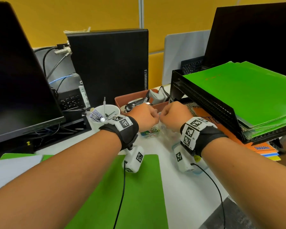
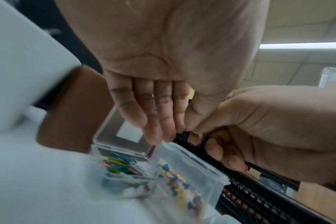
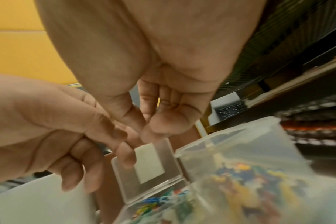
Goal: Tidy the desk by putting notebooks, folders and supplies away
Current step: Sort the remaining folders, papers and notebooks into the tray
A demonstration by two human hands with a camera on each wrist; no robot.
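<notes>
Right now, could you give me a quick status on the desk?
Both hands, left hand and right hand, fingertips together above open clip box; pinched item unclear. Pin box alongside. Nothing blocking.

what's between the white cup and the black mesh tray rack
Between white cup and rack: a brown tray and both hands, left, right; head view.

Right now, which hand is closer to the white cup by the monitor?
Left. The left hand is just right of the white cup, close to its rim; the right hand is farther right, beyond the left one.
</notes>
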